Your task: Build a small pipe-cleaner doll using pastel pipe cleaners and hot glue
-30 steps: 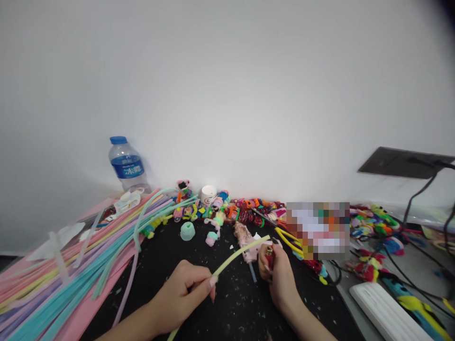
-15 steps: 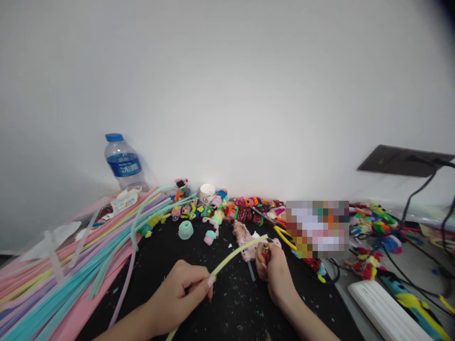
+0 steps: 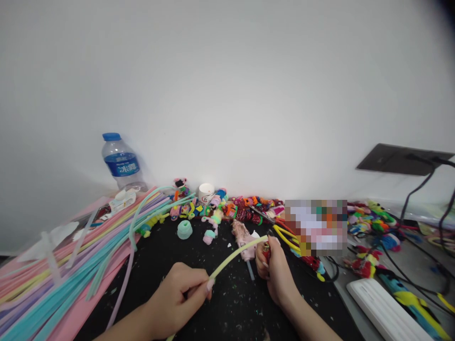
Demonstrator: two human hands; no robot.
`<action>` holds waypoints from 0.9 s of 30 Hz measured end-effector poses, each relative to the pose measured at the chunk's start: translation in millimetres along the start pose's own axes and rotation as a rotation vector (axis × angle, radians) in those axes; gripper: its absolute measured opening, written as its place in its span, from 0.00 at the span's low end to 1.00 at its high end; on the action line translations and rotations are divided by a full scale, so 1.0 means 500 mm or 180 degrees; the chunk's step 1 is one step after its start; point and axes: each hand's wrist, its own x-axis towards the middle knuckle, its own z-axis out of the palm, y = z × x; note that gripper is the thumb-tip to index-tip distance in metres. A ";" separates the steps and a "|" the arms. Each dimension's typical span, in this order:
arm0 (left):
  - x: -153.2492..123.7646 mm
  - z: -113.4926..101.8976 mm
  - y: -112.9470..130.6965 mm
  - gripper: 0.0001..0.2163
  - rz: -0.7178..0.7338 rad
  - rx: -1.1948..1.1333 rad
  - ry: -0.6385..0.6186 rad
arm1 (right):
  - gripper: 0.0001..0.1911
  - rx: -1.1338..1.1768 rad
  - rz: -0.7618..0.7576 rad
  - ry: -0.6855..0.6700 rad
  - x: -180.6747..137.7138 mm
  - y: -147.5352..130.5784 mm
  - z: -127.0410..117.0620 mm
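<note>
A pale yellow pipe cleaner (image 3: pixel 234 255) is pinched between the thumb and fingers of my left hand (image 3: pixel 185 293). It arches up to the right, its free end close above my right hand (image 3: pixel 275 272). That hand is wrapped round a small red lighter (image 3: pixel 266 250) with a metal top, mostly hidden by the fingers; no flame can be made out. Just behind lies a pink glue gun (image 3: pixel 248 250) with a clear glue stick (image 3: pixel 250 271) poking out. On the black mat (image 3: pixel 227 312) sit a mint-green fuzzy piece (image 3: pixel 184 229) and a small pink-and-green fuzzy figure (image 3: pixel 209 235).
Bundled pastel pipe cleaners (image 3: pixel 71 270) spread across the left. A water bottle (image 3: pixel 122 163) and a paper cup (image 3: pixel 206 193) stand by the wall. Yellow-handled scissors (image 3: pixel 284 237), colourful fuzzy figures (image 3: pixel 245 208), a white power bank-like block (image 3: pixel 384 303) and black cables (image 3: pixel 414 194) lie around the mat.
The lighter has come right up beside the pipe cleaner's tip, the right thumb shifting a little. Otherwise the view has moved only slightly.
</note>
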 end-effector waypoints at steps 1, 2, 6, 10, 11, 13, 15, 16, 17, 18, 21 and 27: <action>-0.001 0.001 -0.001 0.17 0.0135 0.0053 0.0028 | 0.27 -0.0001 0.0010 0.0012 0.002 0.000 0.000; -0.001 0.003 -0.002 0.17 0.0321 0.0088 0.0101 | 0.26 -0.0008 0.0019 0.0011 0.003 0.001 -0.001; -0.001 0.007 -0.005 0.16 0.0557 0.0314 0.0228 | 0.23 -0.0060 0.0019 -0.0008 0.007 0.005 -0.006; 0.001 0.008 -0.007 0.16 0.0593 0.0350 0.0191 | 0.23 -0.0107 0.0008 -0.0013 0.005 0.009 -0.009; 0.001 0.009 -0.007 0.15 0.0591 0.0330 0.0174 | 0.23 -0.0111 -0.0008 -0.0012 0.004 0.010 -0.009; 0.000 0.009 -0.008 0.15 0.0590 0.0288 0.0142 | 0.22 -0.0127 -0.0031 -0.0014 0.003 0.011 -0.009; -0.001 0.009 -0.008 0.15 0.0598 0.0272 0.0105 | 0.21 -0.0149 -0.0053 -0.0019 0.003 0.011 -0.009; -0.001 0.009 -0.008 0.15 0.0602 0.0275 0.0089 | 0.21 -0.0159 -0.0055 -0.0019 0.004 0.011 -0.009; -0.001 0.009 -0.008 0.15 0.0602 0.0279 0.0080 | 0.21 -0.0166 -0.0046 -0.0014 0.004 0.011 -0.009; -0.001 0.009 -0.008 0.15 0.0603 0.0285 0.0068 | 0.21 -0.0171 -0.0032 -0.0006 0.005 0.011 -0.009; 0.000 0.009 -0.008 0.15 0.0608 0.0267 0.0034 | 0.22 -0.0168 0.0029 0.0019 0.008 0.012 -0.008; -0.001 0.011 -0.009 0.15 0.0571 0.0241 0.0038 | 0.22 -0.0160 0.0130 0.0048 0.011 0.010 -0.006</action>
